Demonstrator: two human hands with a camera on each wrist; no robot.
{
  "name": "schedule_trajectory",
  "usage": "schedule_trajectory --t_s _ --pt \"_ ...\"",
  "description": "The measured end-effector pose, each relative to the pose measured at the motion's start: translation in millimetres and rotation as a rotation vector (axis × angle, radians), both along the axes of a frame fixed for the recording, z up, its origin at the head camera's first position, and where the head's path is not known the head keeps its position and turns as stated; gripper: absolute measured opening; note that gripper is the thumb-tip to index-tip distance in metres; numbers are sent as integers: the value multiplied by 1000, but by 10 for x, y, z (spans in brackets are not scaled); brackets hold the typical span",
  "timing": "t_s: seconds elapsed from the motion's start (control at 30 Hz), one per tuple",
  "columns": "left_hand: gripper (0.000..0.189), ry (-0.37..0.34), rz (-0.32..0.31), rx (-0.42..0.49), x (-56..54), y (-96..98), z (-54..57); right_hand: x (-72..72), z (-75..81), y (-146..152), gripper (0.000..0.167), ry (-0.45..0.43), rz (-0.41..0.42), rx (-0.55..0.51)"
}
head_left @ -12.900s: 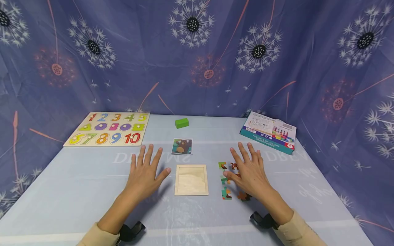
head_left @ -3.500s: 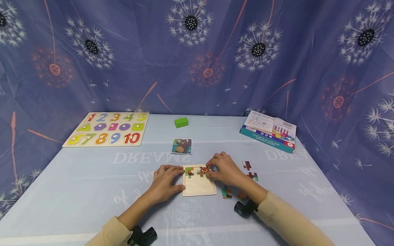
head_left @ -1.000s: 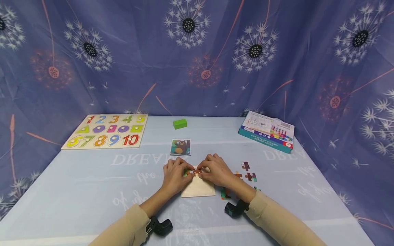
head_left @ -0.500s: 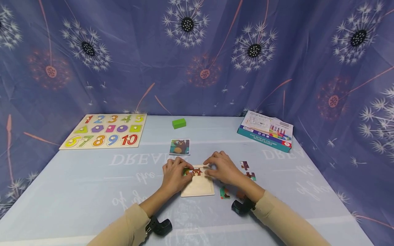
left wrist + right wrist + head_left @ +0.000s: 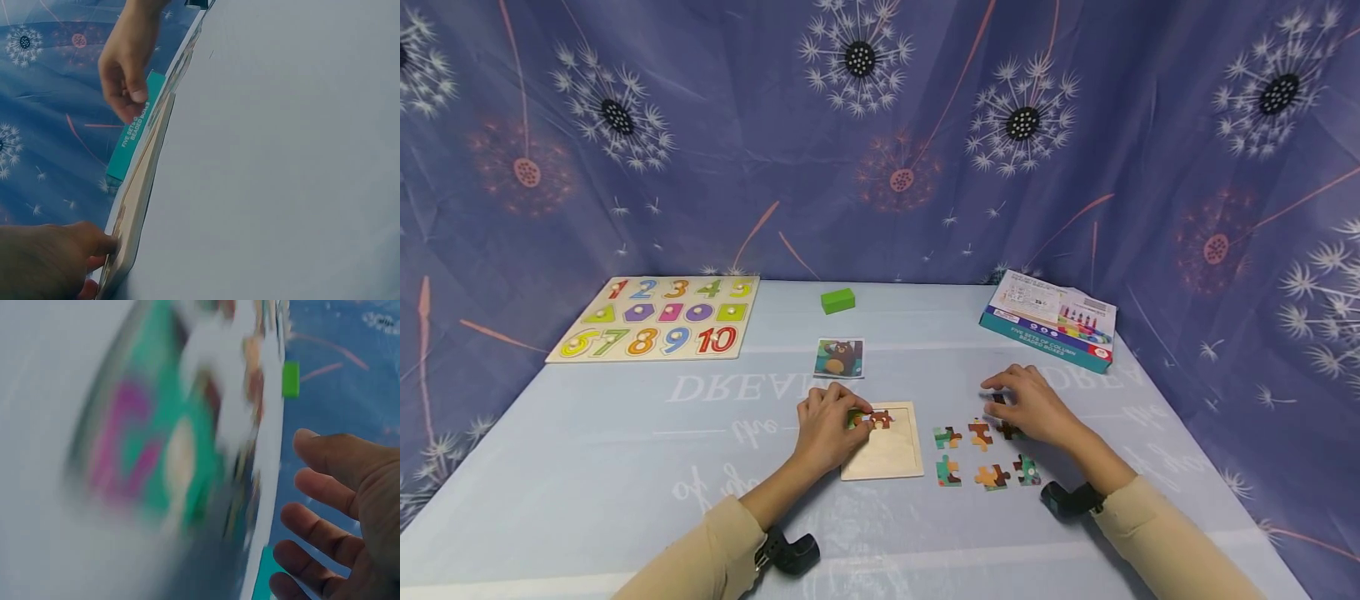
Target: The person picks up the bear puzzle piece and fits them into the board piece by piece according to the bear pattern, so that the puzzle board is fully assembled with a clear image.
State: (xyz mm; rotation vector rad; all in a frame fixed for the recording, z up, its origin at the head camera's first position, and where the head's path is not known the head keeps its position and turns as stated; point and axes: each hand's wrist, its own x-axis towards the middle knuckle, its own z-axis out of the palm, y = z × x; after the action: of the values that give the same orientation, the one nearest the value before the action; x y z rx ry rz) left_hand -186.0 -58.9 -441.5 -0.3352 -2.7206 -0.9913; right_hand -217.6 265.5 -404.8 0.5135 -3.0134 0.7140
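A shallow square wooden puzzle tray (image 5: 883, 458) lies mid-table in the head view, with jigsaw pieces along its top edge. My left hand (image 5: 829, 423) reaches over the tray's left side, thumb and index finger pinching at the pieces in the upper left corner. Just right of those fingertips a brown bear-face piece (image 5: 881, 420) shows. Over the loose pieces right of the tray hovers my right hand (image 5: 1033, 408), fingers parted and holding nothing. Its fingers partly cover a dark brown piece (image 5: 999, 402). In the right wrist view a green piece (image 5: 147, 444) is blurred.
Several loose jigsaw pieces (image 5: 992, 477) lie right of the tray. Behind it are a bear picture card (image 5: 839, 358) and a green block (image 5: 838, 301). A number board (image 5: 655, 318) sits back left, a teal-edged box (image 5: 1048, 321) back right. A patterned curtain (image 5: 760, 150) hangs behind.
Pieces now sit along the tray's top edge. My right hand has let go of the bear-face piece and moved right over the loose pieces. The left hand stays at the tray.
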Motion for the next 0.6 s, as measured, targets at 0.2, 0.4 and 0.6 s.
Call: schedule_trajectory --t_s 0.2,0.4,0.6 --pt "13 6 -5 0 -5 -2 -5 8 -75 240 35 2 -16 26" --pt "13 12 -9 -1 -6 -6 -1 -11 -139 325 35 20 -7 15" --pt "13 15 -8 -6 -9 -2 -11 -49 -162 354 35 8 4 14"
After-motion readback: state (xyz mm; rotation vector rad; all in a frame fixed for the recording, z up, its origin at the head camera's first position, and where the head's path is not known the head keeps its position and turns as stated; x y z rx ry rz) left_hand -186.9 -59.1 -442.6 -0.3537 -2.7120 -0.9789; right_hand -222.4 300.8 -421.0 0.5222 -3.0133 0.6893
